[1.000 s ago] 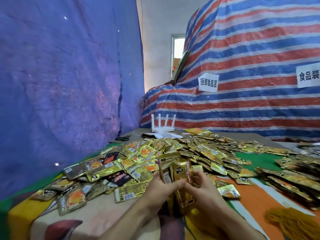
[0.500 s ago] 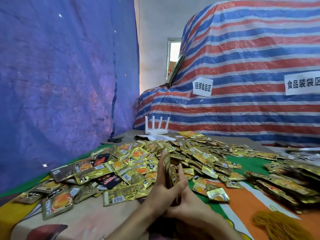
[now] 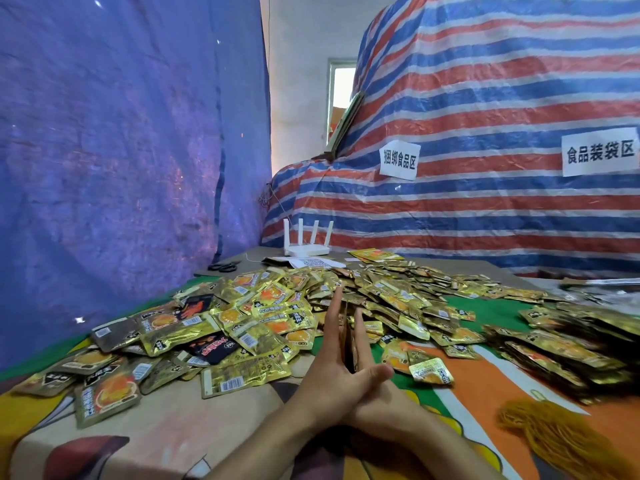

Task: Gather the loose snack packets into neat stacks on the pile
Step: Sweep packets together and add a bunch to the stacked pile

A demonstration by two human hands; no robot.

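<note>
A: Now, grip state first. We log the left grip and the right grip palm to palm, fingers straight. A small stack of packets stands on edge, squeezed flat between them. Neither grip curls round it, so this is a narrow press, not a clasp.

B: Agreed. We see only the stack's thin brown edge between the palms, and the count is not readable. Where is the rest?

A: The loose snack packets lie heaped left of the grips and beyond them, overlapping at all angles on the worktop. One stray packet sits just right of the right grip. The neat stacks lie well to the right.

B: Handling note?

A: Our judgement: foil pouches, light and glossy, so likely slippery face to face. We expect them soft in the middle and stiffer along the sealed edges. A stack pressed only on its faces could fan out or squirt loose.

B: So we would hold across the faces with fingers low, tap the long edges square on the worktop, then carry it right. We would not pinch a corner.

A: Noted. A yellow cord bundle lies right of the grips and nearer us, possibly in the carry path.
</note>
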